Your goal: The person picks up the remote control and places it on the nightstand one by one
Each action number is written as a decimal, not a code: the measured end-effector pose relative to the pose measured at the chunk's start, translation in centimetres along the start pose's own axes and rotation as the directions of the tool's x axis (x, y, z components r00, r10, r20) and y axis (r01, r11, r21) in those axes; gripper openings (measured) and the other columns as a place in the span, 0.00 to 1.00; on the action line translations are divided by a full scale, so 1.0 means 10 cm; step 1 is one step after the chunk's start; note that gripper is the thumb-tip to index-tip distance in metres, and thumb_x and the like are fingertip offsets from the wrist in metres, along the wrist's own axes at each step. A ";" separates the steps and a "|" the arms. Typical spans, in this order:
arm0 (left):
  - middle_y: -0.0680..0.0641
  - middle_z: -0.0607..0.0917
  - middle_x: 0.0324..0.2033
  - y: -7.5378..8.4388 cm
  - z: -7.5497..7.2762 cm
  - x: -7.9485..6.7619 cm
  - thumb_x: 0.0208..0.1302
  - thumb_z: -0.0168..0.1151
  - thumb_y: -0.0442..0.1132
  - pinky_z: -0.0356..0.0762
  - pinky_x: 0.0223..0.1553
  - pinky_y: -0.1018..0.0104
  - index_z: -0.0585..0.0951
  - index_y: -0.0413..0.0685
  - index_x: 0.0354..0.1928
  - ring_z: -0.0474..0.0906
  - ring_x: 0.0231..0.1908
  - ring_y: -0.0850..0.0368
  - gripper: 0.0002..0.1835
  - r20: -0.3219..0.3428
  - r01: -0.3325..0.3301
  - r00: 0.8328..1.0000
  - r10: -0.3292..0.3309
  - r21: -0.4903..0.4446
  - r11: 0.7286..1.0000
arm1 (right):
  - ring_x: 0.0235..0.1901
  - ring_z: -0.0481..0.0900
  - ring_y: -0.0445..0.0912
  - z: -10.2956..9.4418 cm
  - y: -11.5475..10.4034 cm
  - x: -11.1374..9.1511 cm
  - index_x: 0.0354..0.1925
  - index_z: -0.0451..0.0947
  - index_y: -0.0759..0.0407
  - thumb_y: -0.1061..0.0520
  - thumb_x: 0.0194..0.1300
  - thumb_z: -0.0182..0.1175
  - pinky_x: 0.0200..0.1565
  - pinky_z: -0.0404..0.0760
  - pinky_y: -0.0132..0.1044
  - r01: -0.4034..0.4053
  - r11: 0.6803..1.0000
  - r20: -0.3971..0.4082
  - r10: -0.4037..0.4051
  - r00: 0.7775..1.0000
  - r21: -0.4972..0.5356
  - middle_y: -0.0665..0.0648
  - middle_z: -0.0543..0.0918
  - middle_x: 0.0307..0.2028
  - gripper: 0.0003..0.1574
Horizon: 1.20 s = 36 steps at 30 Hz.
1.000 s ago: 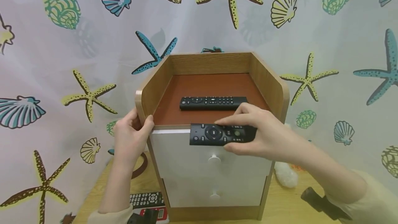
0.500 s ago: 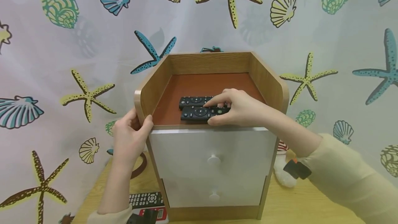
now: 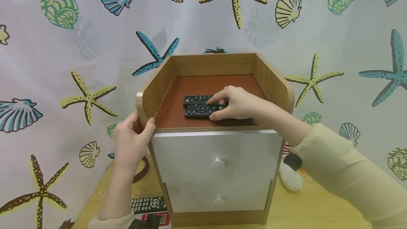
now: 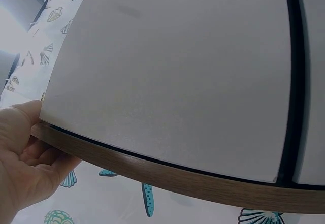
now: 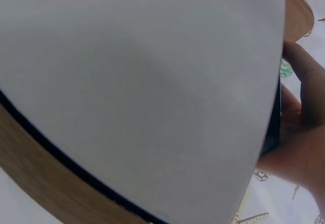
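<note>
Small cabinet (image 3: 187,158) on a light wood counter (image 3: 318,207), with remotes on its top.
On the reddish-brown cabinet top (image 3: 210,84), which had a raised wooden rim (image 3: 216,64) at back and sides, one black remote (image 3: 193,99) lay lengthwise, and a second remote (image 3: 197,111) was just in front of it. On the counter, left of the cabinet, were a third remote (image 3: 145,205), a red-and-white device (image 3: 165,219), partly hidden, and a brown ring (image 3: 140,177); to the right lay a white fluffy thing (image 3: 290,180).

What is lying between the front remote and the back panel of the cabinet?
The rear remote, partly hidden by the right hand, then bare brown top; the head view shows this.
</note>
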<state>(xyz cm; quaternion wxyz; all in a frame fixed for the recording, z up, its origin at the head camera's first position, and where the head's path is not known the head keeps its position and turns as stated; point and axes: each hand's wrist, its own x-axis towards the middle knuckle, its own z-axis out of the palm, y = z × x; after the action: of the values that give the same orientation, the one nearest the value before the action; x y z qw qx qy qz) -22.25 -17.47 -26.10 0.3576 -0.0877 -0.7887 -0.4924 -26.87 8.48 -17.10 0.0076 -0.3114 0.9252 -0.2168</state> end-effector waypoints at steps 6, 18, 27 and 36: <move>0.38 0.86 0.36 0.00 0.00 0.00 0.60 0.57 0.30 0.74 0.25 0.80 0.81 0.37 0.48 0.78 0.26 0.72 0.14 -0.003 -0.009 1.000 0.009 -0.005 1.000 | 0.50 0.71 0.49 -0.01 0.02 0.08 0.56 0.78 0.51 0.50 0.58 0.64 0.55 0.70 0.45 -0.005 1.000 0.029 0.005 1.000 -0.003 0.59 0.78 0.53 0.26; 0.37 0.86 0.35 0.02 0.00 0.00 0.61 0.57 0.32 0.74 0.24 0.80 0.81 0.39 0.48 0.77 0.25 0.71 0.14 0.002 0.003 1.000 -0.003 0.002 1.000 | 0.51 0.71 0.49 -0.06 0.02 0.16 0.58 0.75 0.53 0.51 0.60 0.64 0.58 0.69 0.45 -0.006 0.999 0.070 0.009 0.997 -0.043 0.60 0.77 0.56 0.28; 0.37 0.86 0.34 0.01 -0.01 0.00 0.61 0.57 0.32 0.73 0.23 0.79 0.81 0.39 0.47 0.76 0.24 0.71 0.13 -0.002 -0.001 1.000 0.001 0.013 1.000 | 0.53 0.72 0.50 -0.05 0.01 0.21 0.59 0.75 0.54 0.51 0.61 0.63 0.59 0.69 0.46 -0.009 0.997 0.077 0.014 0.997 -0.071 0.61 0.78 0.55 0.28; 0.36 0.86 0.36 0.02 -0.02 -0.01 0.61 0.57 0.32 0.73 0.25 0.81 0.81 0.39 0.48 0.76 0.25 0.73 0.14 0.008 0.003 1.000 -0.002 -0.022 1.000 | 0.53 0.73 0.52 -0.04 -0.02 0.19 0.52 0.80 0.53 0.54 0.59 0.65 0.55 0.71 0.50 0.007 0.992 -0.028 -0.010 1.000 -0.129 0.60 0.80 0.49 0.21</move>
<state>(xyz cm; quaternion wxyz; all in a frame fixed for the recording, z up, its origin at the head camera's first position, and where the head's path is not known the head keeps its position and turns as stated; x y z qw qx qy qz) -22.02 -17.49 -25.94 0.3529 -0.0925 -0.7848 -0.5011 -28.33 7.41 -16.42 -0.0266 -0.3120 0.9360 -0.1608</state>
